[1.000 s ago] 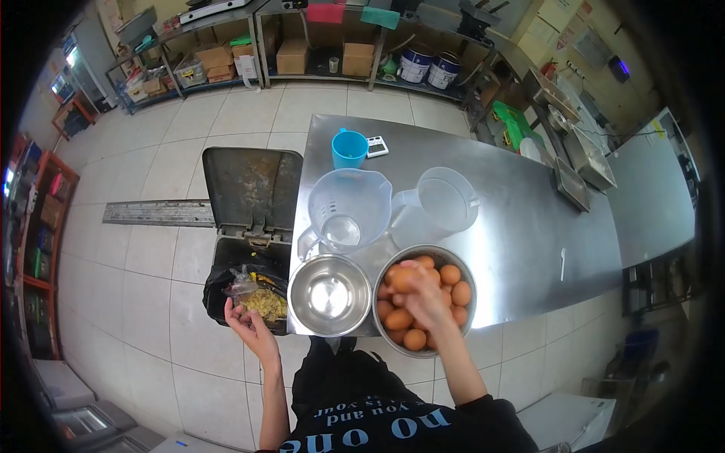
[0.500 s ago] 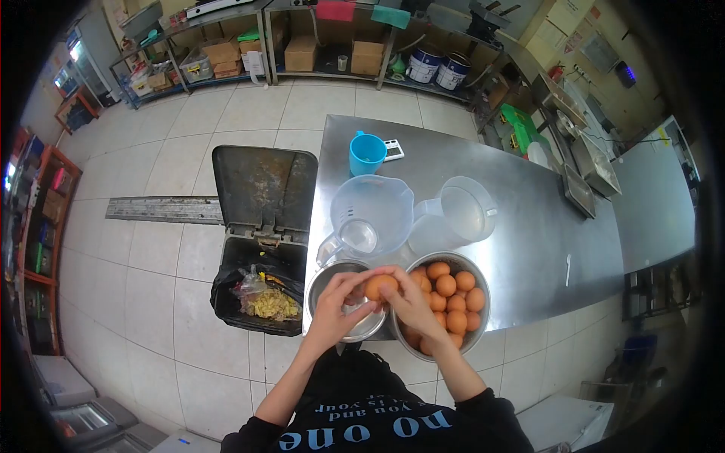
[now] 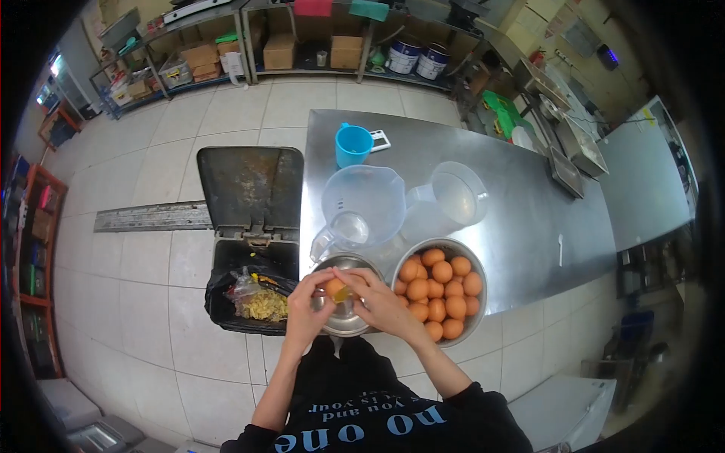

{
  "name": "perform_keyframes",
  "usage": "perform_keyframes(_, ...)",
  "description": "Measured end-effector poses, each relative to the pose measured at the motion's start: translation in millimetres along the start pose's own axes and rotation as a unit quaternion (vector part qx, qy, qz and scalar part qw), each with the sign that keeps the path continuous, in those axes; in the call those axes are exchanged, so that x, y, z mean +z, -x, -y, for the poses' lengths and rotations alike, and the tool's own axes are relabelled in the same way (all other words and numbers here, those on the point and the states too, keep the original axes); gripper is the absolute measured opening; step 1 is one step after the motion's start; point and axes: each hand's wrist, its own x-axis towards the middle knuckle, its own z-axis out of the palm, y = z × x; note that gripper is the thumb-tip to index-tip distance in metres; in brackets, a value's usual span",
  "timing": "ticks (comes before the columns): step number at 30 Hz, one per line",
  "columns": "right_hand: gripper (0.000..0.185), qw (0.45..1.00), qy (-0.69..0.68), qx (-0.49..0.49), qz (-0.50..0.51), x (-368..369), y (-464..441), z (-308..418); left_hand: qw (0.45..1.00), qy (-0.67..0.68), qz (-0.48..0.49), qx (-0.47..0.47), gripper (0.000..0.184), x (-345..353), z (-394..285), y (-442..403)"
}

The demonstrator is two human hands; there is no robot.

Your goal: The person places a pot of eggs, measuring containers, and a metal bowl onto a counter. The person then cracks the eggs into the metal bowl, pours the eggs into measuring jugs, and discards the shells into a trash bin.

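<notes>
Over the small steel bowl [image 3: 346, 325], my left hand [image 3: 308, 305] and my right hand [image 3: 377, 300] together hold a brown egg [image 3: 334, 287]. The egg is cracked open, and yellowish egg shows between the fingers at its right side. To the right, touching or very near the small bowl, a larger steel bowl [image 3: 481, 317] holds several whole brown eggs [image 3: 455, 306]. A clear measuring jug [image 3: 371, 198] stands just behind the small bowl, with a second clear jug [image 3: 458, 198] to its right.
A blue cup [image 3: 353, 146] and a white timer [image 3: 379, 140] are at the back of the steel table [image 3: 536, 249]. Left of the table stands an open bin [image 3: 253, 189] with scraps in a black bag. A small white utensil [image 3: 560, 250] lies at the right.
My right hand has taken an egg from the large bowl and brought it left to meet my left hand above the small bowl. The egg, whole before, is now broken open.
</notes>
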Motion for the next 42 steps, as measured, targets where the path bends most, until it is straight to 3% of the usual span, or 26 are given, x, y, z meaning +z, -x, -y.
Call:
perform_keyframes(2,0.063,0.998,0.032,0.005,-0.050,2.7,2.1,12.9,0.999,0.040,0.029,0.014,0.048,3.4,8.8,-2.3)
perform_keyframes(4,0.063,0.977,0.138,-0.033,-0.162,5.0,0.6,22.4,0.995,0.069,0.062,0.025,0.053,9.0,-4.1,-2.8)
perform_keyframes(8,0.065,0.961,0.190,-0.025,-0.198,-4.0,10.7,34.8,0.996,0.075,0.032,-0.036,0.049,17.9,-20.5,7.7)
perform_keyframes(10,0.061,0.932,0.275,0.058,-0.229,-42.3,28.1,19.9,0.999,0.030,-0.031,-0.032,0.048,-9.3,-15.1,15.7)
perform_keyframes(12,0.053,0.904,0.293,0.227,-0.213,-75.4,55.5,-14.3,0.985,-0.128,-0.111,-0.043,0.049,-52.2,24.1,30.4)
perform_keyframes(14,0.045,0.908,0.321,0.241,-0.121,-87.4,66.3,-42.4,0.944,-0.303,-0.038,-0.125,0.060,-80.3,84.2,41.5)
perform_keyframes(15,0.045,0.909,0.319,0.241,-0.118,-92.4,66.3,-49.3,0.943,-0.305,-0.039,-0.128,0.060,-79.6,111.5,52.9)
perform_keyframes(17,0.039,0.902,0.337,0.270,-0.003,-101.4,54.4,-53.9,0.887,-0.360,-0.133,-0.258,0.074,-81.1,143.5,62.8)
perform_keyframes(18,0.039,0.902,0.337,0.268,-0.008,-97.8,53.7,-55.5,0.887,-0.361,-0.136,-0.253,0.074,-91.1,150.9,62.9)
perform_keyframes(19,0.036,0.951,0.082,0.277,-0.108,-93.5,56.6,-57.5,0.886,-0.364,-0.179,-0.225,0.078,-98.1,151.2,61.6)
perform_keyframes(20,0.033,0.928,-0.176,0.267,-0.191,-92.5,60.2,-57.2,0.882,-0.362,-0.223,-0.204,0.083,-101.8,151.7,65.3)
perform_keyframes(21,0.028,0.836,-0.348,0.362,-0.223,-86.5,55.3,-42.1,0.888,-0.337,-0.242,-0.196,0.077,-108.9,150.6,64.6)
perform_keyframes(24,0.027,0.818,-0.437,0.283,-0.245,-45.5,44.3,-30.0,0.901,-0.284,-0.251,-0.210,0.070,-117.8,145.8,55.1)
perform_keyframes(25,0.027,0.804,-0.479,0.242,-0.255,-34.7,40.7,-27.5,0.905,-0.282,-0.252,-0.196,0.061,-114.4,131.4,48.7)
perform_keyframes(28,0.026,0.774,-0.553,0.169,-0.256,-28.3,30.0,-20.4,0.933,-0.193,-0.252,-0.170,0.057,-98.8,85.5,33.7)
perform_keyframes(29,0.028,0.941,-0.201,0.079,-0.262,-28.1,24.4,-12.3,0.933,-0.201,-0.254,-0.155,0.054,-90.2,79.9,29.5)
perform_keyframes(30,0.029,0.956,0.183,-0.025,-0.227,-26.7,21.4,-7.6,0.940,-0.204,-0.247,-0.113,0.051,-80.5,70.8,26.8)
perform_keyframes(31,0.034,0.958,0.250,0.001,-0.139,-24.5,22.3,-18.7,0.951,-0.187,-0.226,-0.093,0.048,-69.2,56.0,22.1)
perform_keyframes(35,0.031,0.960,0.263,0.002,-0.095,-28.8,18.2,-8.3,0.995,0.036,-0.068,-0.063,0.043,-21.6,29.9,12.5)
perform_keyframes(37,0.029,0.982,0.105,0.071,-0.142,-31.5,9.1,12.6,0.994,0.076,0.055,-0.048,0.045,-9.0,-2.1,0.9)
perform_keyframes(38,0.029,0.982,0.105,0.070,-0.142,-28.5,8.0,8.7,0.989,0.088,0.111,-0.042,0.046,-4.0,-17.4,-3.6)
perform_keyframes(39,0.031,0.969,-0.127,0.167,-0.127,-23.9,8.5,0.9,0.989,0.087,0.112,-0.042,0.046,1.4,-24.1,-8.6)
perform_keyframes(40,0.033,0.895,-0.352,0.252,-0.105,-21.2,9.2,-2.5,0.990,0.077,0.115,-0.008,0.046,5.9,-29.1,-13.0)
perform_keyframes(42,0.034,0.871,-0.405,0.267,-0.075,-21.5,9.7,-2.6,0.990,0.066,0.119,0.029,0.048,7.9,-29.2,-16.8)
